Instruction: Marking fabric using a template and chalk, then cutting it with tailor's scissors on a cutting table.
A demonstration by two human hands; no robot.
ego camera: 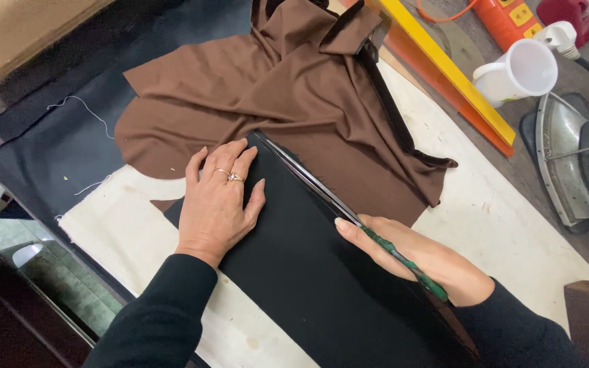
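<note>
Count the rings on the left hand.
2, side by side on one finger of the left hand, which lies flat on the black fabric: rings. Others may be hidden.

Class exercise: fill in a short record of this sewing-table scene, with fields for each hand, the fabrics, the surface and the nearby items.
Left hand: left hand flat on the black fabric, rings on two fingers
Right hand: right hand grips green-handled scissors, blades along the black fabric's edge
Fabrics: brown fabric lies crumpled above the black piece
Surface: cream table cover
Nearby items: white jug, yellow ruler, iron at right
</note>
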